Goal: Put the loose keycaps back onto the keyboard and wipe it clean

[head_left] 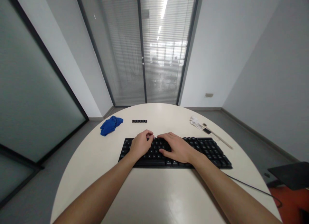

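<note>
A black keyboard (pixel 154 162) lies lengthwise across the table in front of me. My left hand (pixel 142 143) is over its left-middle part, with fingers curled and thumb close to the fingertips at the back edge. Anything between those fingertips is too small or hidden to make out. My right hand (pixel 177 147) rests on the keys right of the middle, its fingers stretched toward the back edge and its thumb apart. Both hands cover part of the keys. Behind the keyboard, a short row of black keycaps (pixel 139 121) sits on the table.
The round-ended pale table (pixel 91 172) carries a crumpled blue cloth (pixel 111 125) at left. On the right lie a crumpled white item (pixel 195 121), a small black piece (pixel 207 130) and a thin stick (pixel 222 140). A cable (pixel 251 185) runs off the right edge.
</note>
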Motion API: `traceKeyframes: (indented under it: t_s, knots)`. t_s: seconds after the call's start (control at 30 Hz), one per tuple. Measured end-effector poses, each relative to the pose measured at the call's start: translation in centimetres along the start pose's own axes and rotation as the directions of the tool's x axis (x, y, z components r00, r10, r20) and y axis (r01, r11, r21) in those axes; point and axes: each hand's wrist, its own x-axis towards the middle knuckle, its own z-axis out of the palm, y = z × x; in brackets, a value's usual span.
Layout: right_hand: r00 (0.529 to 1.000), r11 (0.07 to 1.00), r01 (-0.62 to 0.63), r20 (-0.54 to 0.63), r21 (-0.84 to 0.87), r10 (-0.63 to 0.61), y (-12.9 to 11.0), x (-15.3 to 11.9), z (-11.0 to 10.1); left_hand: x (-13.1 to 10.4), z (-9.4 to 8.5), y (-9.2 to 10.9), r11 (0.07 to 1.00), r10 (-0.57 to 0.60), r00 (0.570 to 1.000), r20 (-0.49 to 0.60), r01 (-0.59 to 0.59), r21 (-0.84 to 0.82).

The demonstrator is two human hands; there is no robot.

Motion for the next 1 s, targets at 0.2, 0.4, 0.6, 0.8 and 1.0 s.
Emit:
traceKeyframes:
  t_s: [0.2,0.4,0.6,0.8,1.0]
  knots:
    - [1.000,1.000,0.016,-0.012,0.011,-0.016,0.2,0.0,0.2,1.0,0.1,-0.9,0.999,0.039,0.999,-0.005,-0.039,0.017]
    - [1.000,1.000,0.020,-0.009,0.003,-0.020,0.4,0.1,0.4,2.8,-0.3,-1.9,0.989,0.095,0.995,-0.022,-0.092,0.115]
    - [1.000,1.000,0.018,-0.012,0.002,-0.018,0.3,0.0,0.3,6.3,-1.1,-3.1,0.945,0.219,0.976,0.001,-0.213,0.247]
    - [1.000,1.000,0.008,-0.014,0.007,-0.008,0.2,0.0,0.1,9.5,-1.3,-3.9,0.882,0.310,0.947,0.080,-0.318,0.348]
    - [0.999,1.000,0.022,-0.023,0.018,-0.022,0.2,0.0,0.2,10.2,-0.9,-3.8,0.863,0.293,0.950,0.107,-0.311,0.398]
